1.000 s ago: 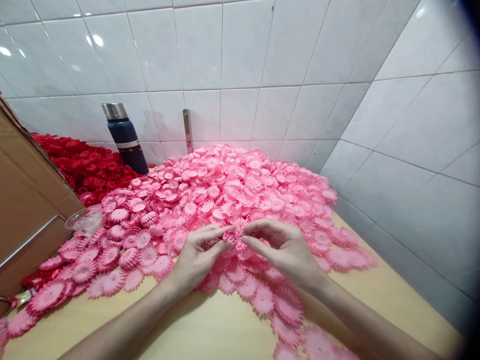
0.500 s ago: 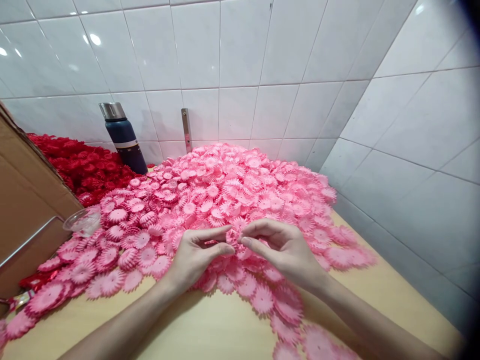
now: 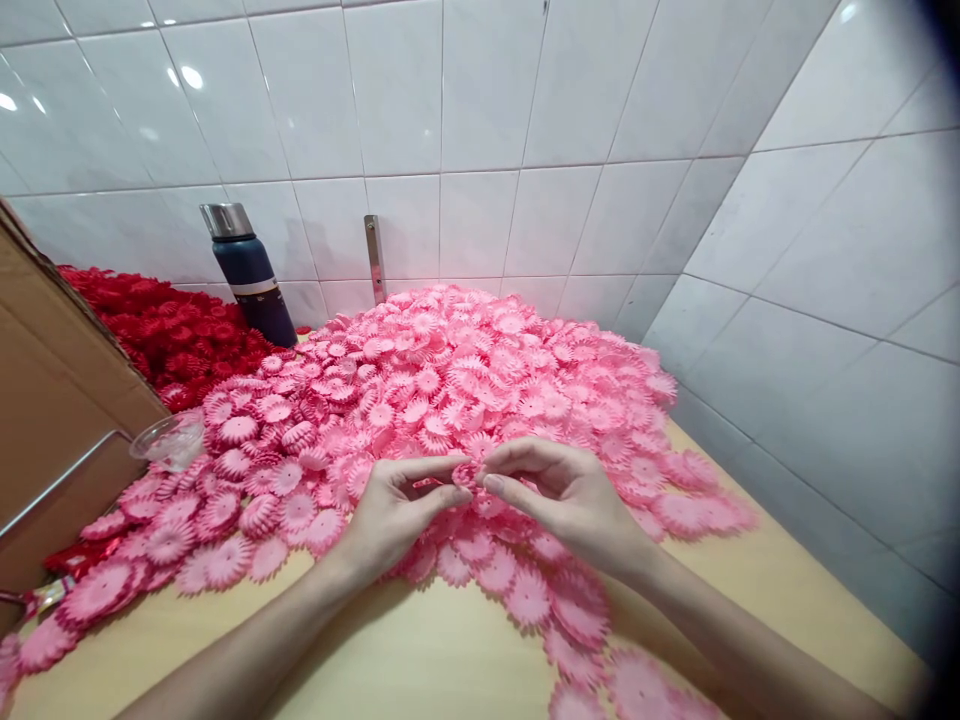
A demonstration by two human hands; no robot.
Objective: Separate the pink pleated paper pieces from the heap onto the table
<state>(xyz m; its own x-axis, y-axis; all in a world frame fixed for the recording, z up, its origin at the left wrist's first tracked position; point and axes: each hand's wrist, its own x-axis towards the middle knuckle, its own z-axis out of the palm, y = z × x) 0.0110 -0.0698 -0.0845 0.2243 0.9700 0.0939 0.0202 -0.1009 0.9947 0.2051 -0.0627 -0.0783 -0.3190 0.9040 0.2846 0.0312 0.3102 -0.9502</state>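
Observation:
My left hand [image 3: 401, 510] and my right hand [image 3: 566, 500] face each other over the front of a large heap of pink scalloped flower pieces [image 3: 465, 375]. Between the fingertips of both hands sits a small pink flower piece [image 3: 466, 474], pinched from each side by thumb and fingers. Its edges blend into the pink heap behind, so its exact shape is hard to make out. More flat pink pieces [image 3: 526, 598] lie on the pale table [image 3: 420, 650] below and to the right of my hands.
Red flower pieces [image 3: 180, 335] are piled at the back left beside a dark blue bottle [image 3: 259, 285]. A cardboard box [image 3: 64, 400] and a clear plastic container [image 3: 169, 445] stand at the left. White tiled walls [image 3: 480, 100] close off the back and right; a metal strip [image 3: 374, 258] rests there.
My hands stay almost in place, with the fingertips shifting slightly around the small pink piece. The whole view moves very slightly.

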